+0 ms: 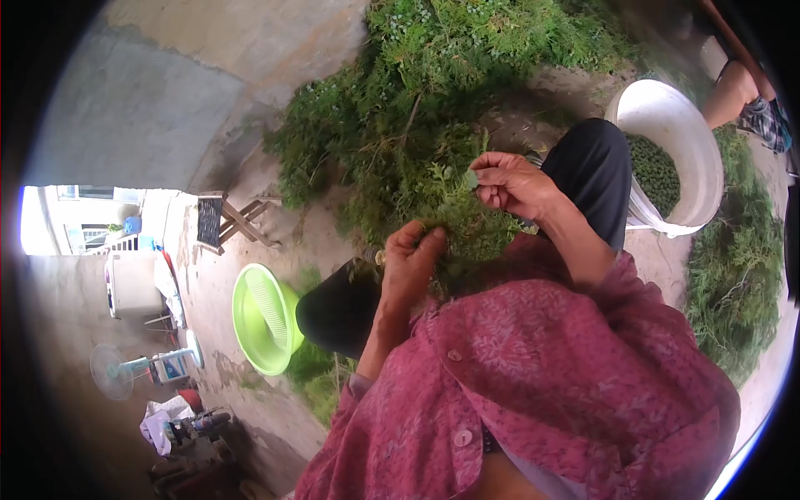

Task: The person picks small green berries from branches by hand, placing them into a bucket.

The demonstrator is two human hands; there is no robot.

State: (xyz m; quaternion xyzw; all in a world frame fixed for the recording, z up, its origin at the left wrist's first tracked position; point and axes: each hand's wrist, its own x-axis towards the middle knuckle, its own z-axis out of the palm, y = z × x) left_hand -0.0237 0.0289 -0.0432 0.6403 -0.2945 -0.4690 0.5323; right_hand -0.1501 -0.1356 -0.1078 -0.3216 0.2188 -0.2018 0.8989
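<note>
My left hand (412, 254) is closed with thumb and finger together on a leafy green conifer branch (457, 208), held between my knees. Above and to the right, my right hand (517, 187) pinches a small pale green cone (472, 179) at its fingertips, close to the branch's upper leaves. More green foliage lies over my lap under both hands. Beyond my knees is a large heap of cut conifer branches (400, 108), dotted with pale cones near the top.
A white bucket (708, 167), partly filled with small green cones (652, 173), stands by my right knee. At my left is a lime-green basin (279, 325). A folding stool (229, 221) and a fan (112, 371) are farther left. Another person's limb (732, 93) shows at upper right.
</note>
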